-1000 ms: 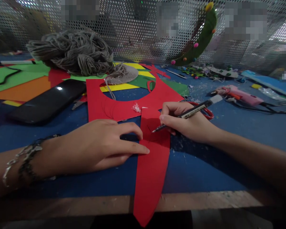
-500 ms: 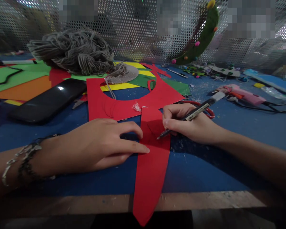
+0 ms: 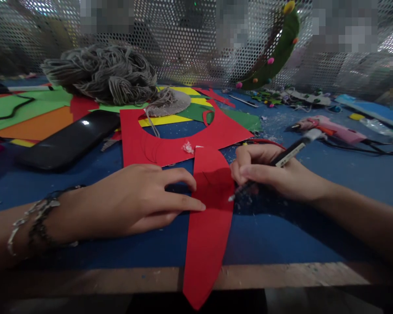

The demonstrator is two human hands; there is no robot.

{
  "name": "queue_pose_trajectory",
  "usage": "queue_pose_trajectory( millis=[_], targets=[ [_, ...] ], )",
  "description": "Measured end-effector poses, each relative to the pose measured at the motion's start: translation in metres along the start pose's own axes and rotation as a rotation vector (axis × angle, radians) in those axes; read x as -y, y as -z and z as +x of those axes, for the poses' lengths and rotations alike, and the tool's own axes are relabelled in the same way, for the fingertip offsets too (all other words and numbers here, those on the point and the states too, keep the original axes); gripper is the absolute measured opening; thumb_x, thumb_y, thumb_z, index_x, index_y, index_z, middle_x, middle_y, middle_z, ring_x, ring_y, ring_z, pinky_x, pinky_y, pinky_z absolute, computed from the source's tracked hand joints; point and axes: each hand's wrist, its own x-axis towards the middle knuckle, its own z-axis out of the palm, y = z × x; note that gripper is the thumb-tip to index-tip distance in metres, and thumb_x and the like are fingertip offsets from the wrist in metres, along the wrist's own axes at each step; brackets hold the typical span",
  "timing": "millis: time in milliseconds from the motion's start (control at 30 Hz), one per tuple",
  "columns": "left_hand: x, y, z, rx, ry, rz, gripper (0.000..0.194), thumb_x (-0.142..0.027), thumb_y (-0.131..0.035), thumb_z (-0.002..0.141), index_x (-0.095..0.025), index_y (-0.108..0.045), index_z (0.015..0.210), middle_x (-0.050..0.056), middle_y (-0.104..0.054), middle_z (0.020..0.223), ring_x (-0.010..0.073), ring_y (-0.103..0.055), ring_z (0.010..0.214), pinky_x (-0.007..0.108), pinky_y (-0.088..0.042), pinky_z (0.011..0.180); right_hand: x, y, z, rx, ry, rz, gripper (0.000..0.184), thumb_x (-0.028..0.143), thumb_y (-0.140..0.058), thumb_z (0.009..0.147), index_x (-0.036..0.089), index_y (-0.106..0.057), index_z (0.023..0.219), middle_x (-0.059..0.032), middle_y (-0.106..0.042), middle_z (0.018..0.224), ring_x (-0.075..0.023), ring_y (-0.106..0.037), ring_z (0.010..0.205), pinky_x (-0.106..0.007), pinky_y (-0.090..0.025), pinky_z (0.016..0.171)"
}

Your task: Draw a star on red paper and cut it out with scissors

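Observation:
A long red paper piece (image 3: 208, 235) with a curved side and a pointed lower end lies on the blue table, its tip sticking out past the front edge. Faint dark lines show on its upper part. My left hand (image 3: 150, 198) rests flat from the left, fingers apart, fingertips on the paper's left side. In my right hand (image 3: 268, 170) a black pen (image 3: 290, 152) is gripped between thumb and fingers. Its tip is blurred near the paper's right edge; whether it touches I cannot tell. Behind lies a larger red sheet (image 3: 134, 139) with a round cut-out.
A black phone (image 3: 68, 139) lies at left beside coloured sheets. Grey yarn (image 3: 101, 76) is heaped behind it. A pink glue gun (image 3: 339, 128) with its cord is at right, and red-handled scissors (image 3: 268, 141) lie partly behind my right hand. A perforated metal screen (image 3: 183, 48) stands at the back.
My right hand has moved right with the pen, taking the tip from the middle of the red piece to its right edge. My left hand has stayed in place.

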Motion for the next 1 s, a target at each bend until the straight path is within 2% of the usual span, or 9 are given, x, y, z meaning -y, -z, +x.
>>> queue_pose_trajectory(
  millis=[133,300,567,767,1000],
  targets=[
    [0.0,-0.001,0.0,-0.006,-0.003,0.009,0.035,-0.022,-0.03,0.088,-0.031,-0.048,0.117,0.004,-0.052,0.112,0.0154,-0.057,0.078,0.028,-0.046,0.068,-0.001,-0.001,-0.001,-0.198,0.06,-0.028,0.012,0.021,-0.047,0.08,0.016,-0.053,0.07,0.0009,-0.055,0.063,-0.0063,-0.051,0.054,-0.018,-0.04,0.049],
    [0.001,-0.005,-0.002,-0.07,0.015,0.028,0.036,-0.027,-0.026,0.089,-0.034,-0.046,0.118,0.005,-0.046,0.123,0.0192,-0.057,0.085,0.032,-0.046,0.069,-0.004,-0.005,0.001,-0.26,0.02,-0.226,0.005,0.018,-0.055,0.074,0.016,-0.052,0.07,0.001,-0.057,0.063,-0.0063,-0.05,0.052,-0.018,-0.04,0.048],
    [0.002,-0.006,-0.006,-0.038,-0.029,0.101,0.039,-0.021,-0.028,0.088,-0.033,-0.043,0.122,0.005,-0.044,0.13,0.0216,-0.054,0.097,0.031,-0.044,0.067,-0.006,-0.009,0.005,-0.379,-0.075,-0.371,0.015,0.015,-0.051,0.073,0.018,-0.043,0.06,0.0014,-0.058,0.055,-0.0084,-0.054,0.05,-0.019,-0.039,0.046],
    [0.002,-0.006,-0.006,-0.02,-0.023,0.098,0.039,-0.022,-0.03,0.088,-0.033,-0.043,0.123,0.005,-0.043,0.13,0.0218,-0.054,0.097,0.03,-0.045,0.068,-0.003,-0.01,0.006,-0.368,-0.087,-0.485,0.017,0.011,-0.048,0.073,0.018,-0.042,0.059,0.004,-0.054,0.052,-0.0072,-0.049,0.049,-0.019,-0.036,0.048],
    [0.003,-0.006,-0.006,-0.014,-0.011,0.097,0.039,-0.02,-0.031,0.088,-0.034,-0.044,0.123,0.003,-0.043,0.131,0.0213,-0.053,0.1,0.029,-0.045,0.071,-0.003,-0.009,0.004,-0.367,-0.094,-0.471,0.016,0.012,-0.048,0.073,0.018,-0.042,0.059,0.0043,-0.053,0.051,-0.007,-0.046,0.048,-0.02,-0.034,0.048]
  ],
)
